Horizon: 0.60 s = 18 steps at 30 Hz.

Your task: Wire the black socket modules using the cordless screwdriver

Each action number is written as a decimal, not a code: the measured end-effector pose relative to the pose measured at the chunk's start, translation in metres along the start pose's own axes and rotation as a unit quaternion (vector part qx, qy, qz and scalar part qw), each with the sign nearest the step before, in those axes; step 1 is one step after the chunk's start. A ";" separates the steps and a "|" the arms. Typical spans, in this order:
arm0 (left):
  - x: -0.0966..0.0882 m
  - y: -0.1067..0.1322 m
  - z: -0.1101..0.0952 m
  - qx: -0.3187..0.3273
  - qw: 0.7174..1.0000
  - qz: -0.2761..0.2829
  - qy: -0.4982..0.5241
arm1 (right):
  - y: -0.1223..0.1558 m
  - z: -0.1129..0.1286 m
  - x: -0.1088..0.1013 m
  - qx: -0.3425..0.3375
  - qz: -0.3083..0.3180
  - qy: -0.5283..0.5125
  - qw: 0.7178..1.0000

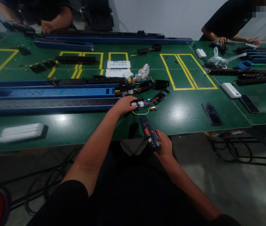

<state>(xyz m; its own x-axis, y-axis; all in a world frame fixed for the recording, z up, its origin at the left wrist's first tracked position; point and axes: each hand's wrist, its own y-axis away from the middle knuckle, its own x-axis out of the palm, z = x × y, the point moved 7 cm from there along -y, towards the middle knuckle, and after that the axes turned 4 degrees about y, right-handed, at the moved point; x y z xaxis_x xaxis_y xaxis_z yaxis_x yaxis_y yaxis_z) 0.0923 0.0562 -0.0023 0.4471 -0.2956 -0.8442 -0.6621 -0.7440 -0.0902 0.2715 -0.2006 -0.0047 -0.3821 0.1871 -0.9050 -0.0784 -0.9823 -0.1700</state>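
My left hand (125, 104) rests on the green table (184, 113), its fingers closed on a small black and white terminal block (138, 103) with red, blue and yellow-green wires (149, 106) trailing to the right. My right hand (164, 145) grips a black and orange electric screwdriver (149, 132) near the table's front edge. The tool's tip points towards the block, a short way below it. Just left of the block lies the end of a long blue power strip housing (53, 97).
Black parts (162, 84), a wired module (133, 88) and white breakers (142, 72) lie behind the block. White paper sheets (118, 64) sit among yellow floor-tape boxes. A white slab (21, 132) lies left, a white box (230, 90) right. Two other people work at the far edge.
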 end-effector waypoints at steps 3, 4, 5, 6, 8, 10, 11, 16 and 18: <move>0.001 -0.001 0.000 0.004 1.000 -0.001 -0.002 | 0.000 -0.001 0.002 -0.003 0.002 -0.003 1.000; 0.001 -0.001 0.001 0.004 1.000 -0.001 -0.002 | 0.000 -0.001 0.003 -0.004 0.002 -0.003 1.000; 0.001 -0.001 0.001 0.003 1.000 0.001 -0.002 | 0.000 -0.002 0.003 -0.005 0.001 -0.002 1.000; 0.001 -0.001 0.001 0.002 1.000 0.002 -0.003 | 0.000 -0.002 0.003 -0.005 0.000 0.000 1.000; 0.001 -0.001 0.001 0.001 1.000 0.006 -0.004 | 0.000 -0.002 0.003 -0.003 0.000 0.003 1.000; 0.000 0.000 0.000 0.001 1.000 0.007 -0.004 | 0.000 -0.002 0.003 0.000 0.003 0.004 1.000; 0.000 0.000 0.000 0.000 1.000 0.006 -0.004 | 0.000 -0.002 0.004 0.001 0.006 0.004 1.000; 0.000 0.001 0.001 -0.002 1.000 -0.003 0.000 | -0.001 -0.001 0.006 -0.001 0.015 0.009 1.000; 0.000 0.001 0.001 0.003 1.000 -0.006 0.001 | -0.001 -0.002 0.007 -0.001 0.017 0.009 1.000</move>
<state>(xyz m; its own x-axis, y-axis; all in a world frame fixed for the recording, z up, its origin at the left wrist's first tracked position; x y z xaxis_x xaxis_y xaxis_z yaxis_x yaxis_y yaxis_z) 0.0916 0.0561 -0.0027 0.4567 -0.2881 -0.8417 -0.6608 -0.7433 -0.1041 0.2706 -0.1980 -0.0111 -0.3678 0.1530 -0.9172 -0.0643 -0.9882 -0.1391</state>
